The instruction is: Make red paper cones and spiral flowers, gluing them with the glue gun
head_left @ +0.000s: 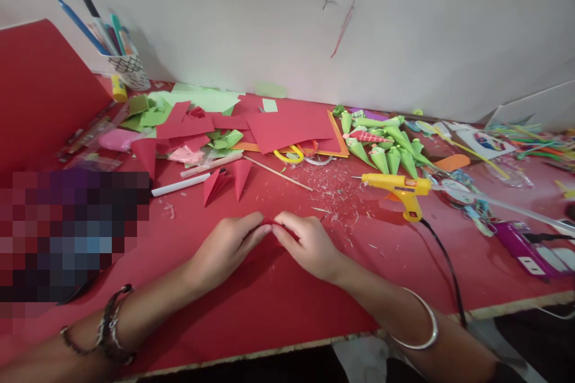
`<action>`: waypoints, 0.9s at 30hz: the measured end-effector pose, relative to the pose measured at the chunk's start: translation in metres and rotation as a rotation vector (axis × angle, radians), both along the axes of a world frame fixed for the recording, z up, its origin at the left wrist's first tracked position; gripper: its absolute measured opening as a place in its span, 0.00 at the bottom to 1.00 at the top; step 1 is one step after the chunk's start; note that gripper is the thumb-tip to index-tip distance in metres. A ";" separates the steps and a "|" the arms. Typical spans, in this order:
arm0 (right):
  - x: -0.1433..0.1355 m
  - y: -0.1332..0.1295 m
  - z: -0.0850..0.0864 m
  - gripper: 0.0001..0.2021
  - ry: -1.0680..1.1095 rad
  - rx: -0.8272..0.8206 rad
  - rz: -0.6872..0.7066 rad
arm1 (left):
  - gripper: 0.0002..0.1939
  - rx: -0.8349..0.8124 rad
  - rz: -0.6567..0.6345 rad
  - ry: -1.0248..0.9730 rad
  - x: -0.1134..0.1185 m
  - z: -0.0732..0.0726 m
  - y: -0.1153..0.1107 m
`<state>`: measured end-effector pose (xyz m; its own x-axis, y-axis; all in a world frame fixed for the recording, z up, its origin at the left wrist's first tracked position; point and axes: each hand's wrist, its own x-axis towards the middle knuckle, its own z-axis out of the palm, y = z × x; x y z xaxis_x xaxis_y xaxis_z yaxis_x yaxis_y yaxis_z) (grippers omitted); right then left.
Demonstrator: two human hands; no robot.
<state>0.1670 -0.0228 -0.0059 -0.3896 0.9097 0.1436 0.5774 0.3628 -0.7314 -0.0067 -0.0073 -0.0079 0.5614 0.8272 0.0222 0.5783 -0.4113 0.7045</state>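
Close together over the red tabletop (251, 299), my left hand (233, 242) and my right hand (308, 245) pinch a small piece of red paper (268, 222) between thumbs and fingers. Most of that paper is hidden by my fingers. Just beyond my left hand stand folded red paper pieces (218, 187). A white paper roll (179, 185) lies to their left. To the right of my right hand rests a yellow glue gun (399, 185), its nozzle pointing left. Between them, pale shreds (335, 191) are scattered on the table.
Red sheets (287, 128) and green scraps (202, 99) are piled along the wall. Green paper cones (390, 155) cluster behind the glue gun. A pen cup (130, 72) stands back left. A purple power strip (530, 251) lies right, and the glue gun's black cord (444, 257) crosses the front edge.
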 end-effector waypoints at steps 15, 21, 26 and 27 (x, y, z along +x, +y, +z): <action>0.002 0.004 0.001 0.09 0.404 -0.591 0.084 | 0.13 -0.140 -0.033 -0.118 -0.004 0.002 0.006; 0.004 0.004 0.002 0.08 0.399 -0.596 0.128 | 0.13 -0.177 -0.024 -0.141 -0.005 0.003 0.006; 0.001 0.001 0.002 0.09 0.398 -0.526 0.054 | 0.11 -0.328 0.045 -0.220 -0.006 0.006 0.007; 0.000 0.001 0.002 0.10 0.422 -0.525 0.017 | 0.12 -0.323 0.055 -0.229 -0.006 0.007 0.007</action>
